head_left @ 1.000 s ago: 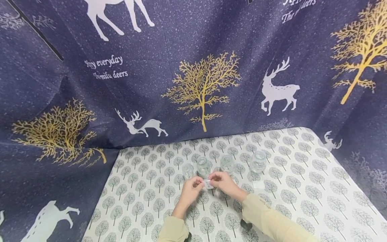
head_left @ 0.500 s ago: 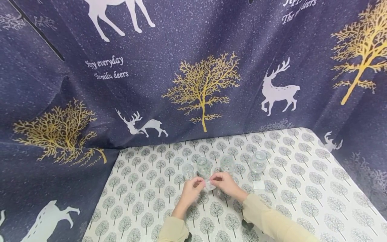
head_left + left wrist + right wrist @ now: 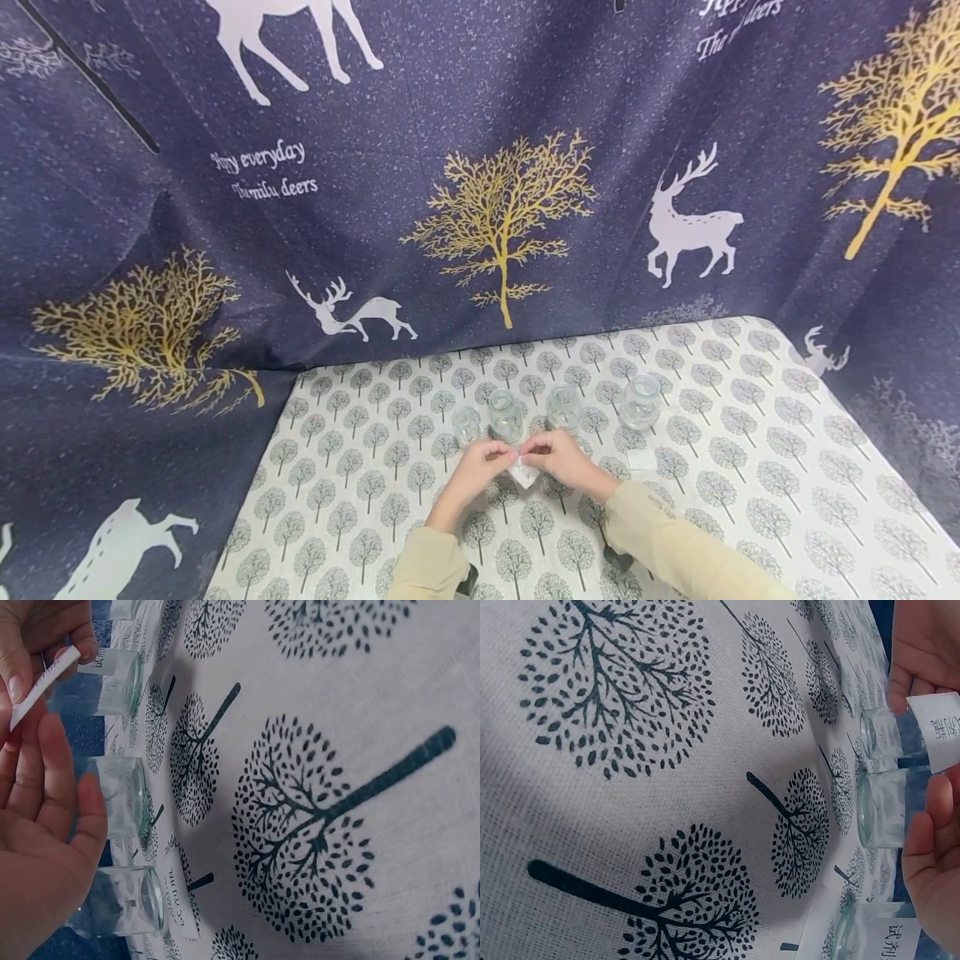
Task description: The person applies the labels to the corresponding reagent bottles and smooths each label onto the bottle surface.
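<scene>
My left hand [image 3: 474,475] and right hand [image 3: 562,460] meet over the table, and both pinch a small white paper label [image 3: 525,475]. Printed characters show on the label [image 3: 946,731] in the right wrist view. The left wrist view has it edge-on, the left hand [image 3: 45,832] below and the right hand [image 3: 56,630] above. Just behind the hands stands an open clear glass jar [image 3: 506,417]. To its left is a smaller glass jar [image 3: 467,426], and to its right another jar [image 3: 564,407].
A wider glass jar [image 3: 641,403] stands farthest right. In the right wrist view, a jar [image 3: 889,941] bears a printed label. White paper [image 3: 641,459] lies right of my right hand. A tree-patterned cloth covers the table [image 3: 360,500], with a dark curtain [image 3: 360,225] behind.
The label between my fingertips has turned; a corner now points down toward me and more of it shows below the fingers. Both hands have shifted slightly. The jars have stayed put.
</scene>
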{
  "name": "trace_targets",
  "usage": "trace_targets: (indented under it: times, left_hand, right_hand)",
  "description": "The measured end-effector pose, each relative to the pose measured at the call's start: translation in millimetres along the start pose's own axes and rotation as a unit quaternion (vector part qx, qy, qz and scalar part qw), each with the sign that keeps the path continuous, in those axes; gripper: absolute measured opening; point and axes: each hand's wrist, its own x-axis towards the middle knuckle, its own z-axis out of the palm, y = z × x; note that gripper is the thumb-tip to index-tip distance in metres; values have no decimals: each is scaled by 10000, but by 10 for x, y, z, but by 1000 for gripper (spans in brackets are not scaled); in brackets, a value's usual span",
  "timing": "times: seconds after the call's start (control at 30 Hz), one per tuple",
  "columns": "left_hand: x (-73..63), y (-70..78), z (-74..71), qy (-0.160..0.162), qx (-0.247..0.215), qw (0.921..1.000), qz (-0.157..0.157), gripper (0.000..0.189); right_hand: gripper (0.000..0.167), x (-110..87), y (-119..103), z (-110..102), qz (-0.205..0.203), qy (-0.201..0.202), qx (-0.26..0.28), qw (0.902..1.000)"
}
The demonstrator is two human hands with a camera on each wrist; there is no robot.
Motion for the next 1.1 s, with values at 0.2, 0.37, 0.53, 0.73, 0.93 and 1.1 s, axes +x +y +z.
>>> trace_targets:
  times: [0.2, 0.37, 0.53, 0.73, 0.93, 1.1]
  left_hand:
    - [-4, -12, -10, -173, -117, 9997, -85, 21]
    - [-17, 17, -11, -254, 7, 9997, -10, 22]
    - [-13, 24, -7, -250, -125, 9996, -56, 23]
    - [0, -9, 7, -184, -549, 9981, -231, 24]
    - [10, -34, 10, -219, -787, 9964, -216, 26]
    - [11, -37, -1, -261, -781, 9963, -229, 29]
  right_hand:
    - [11, -13, 25, 10, 1, -30, -2, 10000]
    - [10, -22, 14, 18, -123, 64, -206, 9997]
    - [11, -31, -4, 27, -323, 250, -525, 9978]
    - [8, -41, -13, 39, -708, 625, -990, 9906]
    - [7, -45, 2, 41, -968, 734, -1139, 9860]
    - [5, -48, 10, 35, -1361, 794, -1349, 9783]
